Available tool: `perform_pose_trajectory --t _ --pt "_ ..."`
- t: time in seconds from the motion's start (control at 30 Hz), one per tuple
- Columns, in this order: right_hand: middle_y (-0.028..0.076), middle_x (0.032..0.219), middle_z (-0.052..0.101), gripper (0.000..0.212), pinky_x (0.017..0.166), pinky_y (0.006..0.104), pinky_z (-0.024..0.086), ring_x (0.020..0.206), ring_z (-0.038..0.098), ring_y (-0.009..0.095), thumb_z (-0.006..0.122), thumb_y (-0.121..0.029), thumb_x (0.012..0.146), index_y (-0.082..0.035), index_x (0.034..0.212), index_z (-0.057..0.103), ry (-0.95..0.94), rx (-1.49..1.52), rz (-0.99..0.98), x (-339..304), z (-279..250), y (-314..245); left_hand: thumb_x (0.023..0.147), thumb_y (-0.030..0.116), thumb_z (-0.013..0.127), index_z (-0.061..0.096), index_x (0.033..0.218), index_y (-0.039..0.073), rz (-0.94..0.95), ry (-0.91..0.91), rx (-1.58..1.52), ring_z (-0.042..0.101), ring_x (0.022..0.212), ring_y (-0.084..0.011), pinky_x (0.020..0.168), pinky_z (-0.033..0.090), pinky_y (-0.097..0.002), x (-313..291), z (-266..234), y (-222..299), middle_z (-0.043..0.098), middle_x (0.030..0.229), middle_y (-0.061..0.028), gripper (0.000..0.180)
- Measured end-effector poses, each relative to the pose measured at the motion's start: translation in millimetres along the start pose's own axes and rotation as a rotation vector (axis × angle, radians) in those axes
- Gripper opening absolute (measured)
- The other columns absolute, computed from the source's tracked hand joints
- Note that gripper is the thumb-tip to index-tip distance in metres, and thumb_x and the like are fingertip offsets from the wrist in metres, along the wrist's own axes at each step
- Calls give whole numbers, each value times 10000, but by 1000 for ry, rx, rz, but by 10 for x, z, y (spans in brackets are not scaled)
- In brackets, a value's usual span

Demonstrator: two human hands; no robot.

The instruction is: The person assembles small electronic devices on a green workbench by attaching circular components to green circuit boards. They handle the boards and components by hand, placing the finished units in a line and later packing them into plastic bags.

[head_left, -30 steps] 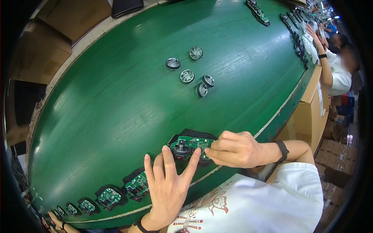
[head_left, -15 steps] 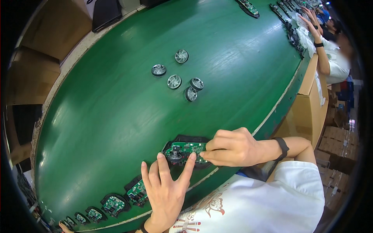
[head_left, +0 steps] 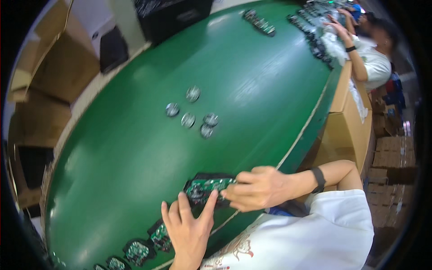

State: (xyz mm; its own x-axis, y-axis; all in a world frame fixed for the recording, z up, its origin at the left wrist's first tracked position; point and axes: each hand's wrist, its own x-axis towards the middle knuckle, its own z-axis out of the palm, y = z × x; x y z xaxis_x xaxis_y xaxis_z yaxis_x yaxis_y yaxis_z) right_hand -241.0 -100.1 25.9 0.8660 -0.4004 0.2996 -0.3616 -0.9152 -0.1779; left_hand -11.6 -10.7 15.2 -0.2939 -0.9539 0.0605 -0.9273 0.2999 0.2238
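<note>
A green circuit board in a black housing [head_left: 204,185] lies near the front edge of the green table. My left hand [head_left: 191,227] has its fingers spread, with the fingertips along the near left side of the housing and the thumb on the board. Over the right end sits my right hand [head_left: 261,188], its fingers pinched together at the board. Whatever they grip is hidden and blurred. Beside my left hand lies a second board in a black housing [head_left: 160,235]. Further left is another such board [head_left: 137,252].
Several round clear-and-black wheels [head_left: 188,120] lie mid-table. A long board strip [head_left: 259,23] and dark parts [head_left: 315,45] lie at the far side. A co-worker's arm [head_left: 355,58] is at far right, near an open cardboard box [head_left: 339,130]. A black bin [head_left: 175,20] stands beyond.
The whole view has shifted, bringing the black bin further into sight and moving the wheels lower. Both hands stay at the same board, with little change in their grip.
</note>
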Motion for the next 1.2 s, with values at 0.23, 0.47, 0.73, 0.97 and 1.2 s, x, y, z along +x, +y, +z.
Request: perform_pose_trajectory --t 0.23,0.47,0.73,0.97,1.2 --pt "-35 936 598 447 489 239 439 782 553 118 731 -391 837 -125 1192 684 -118 -72 129 -146 -139 13 802 150 779 480 1451 88 -119 -67 -283 483 1191 -440 1016 419 -497 -121 -565 -73 461 1391 -244 717" --pt "43 956 607 372 628 402 544 908 611 239 753 -285 789 -113 1108 670 -163 -194 627 -363 -626 692 736 177 830 527 1410 135 -255 -109 -138 468 1209 -427 1045 394 -514 -542 -705 -269 477 1376 -227 741" --pt "61 1015 637 353 725 421 558 971 638 280 734 -311 834 -101 1115 701 0 -482 679 -81 -485 2181 778 172 780 529 1404 121 -303 -123 -123 480 1183 -433 1034 382 -540 -678 -607 -203 491 1360 -241 675" --pt "148 932 732 240 776 463 574 919 701 334 631 -283 853 -90 896 766 75 -500 924 124 -931 3236 816 162 756 529 1423 139 -362 -145 -142 478 1215 -409 1055 378 -527 -657 -636 -149 497 1379 -216 648" --pt "183 1458 462 544 1073 505 442 1382 414 337 615 -178 867 -10 1373 512 -129 -676 1442 -671 -920 4488 804 159 764 550 1410 150 -369 -138 -203 481 1234 -406 1050 397 -520 -644 -612 -188 516 1386 -191 643"
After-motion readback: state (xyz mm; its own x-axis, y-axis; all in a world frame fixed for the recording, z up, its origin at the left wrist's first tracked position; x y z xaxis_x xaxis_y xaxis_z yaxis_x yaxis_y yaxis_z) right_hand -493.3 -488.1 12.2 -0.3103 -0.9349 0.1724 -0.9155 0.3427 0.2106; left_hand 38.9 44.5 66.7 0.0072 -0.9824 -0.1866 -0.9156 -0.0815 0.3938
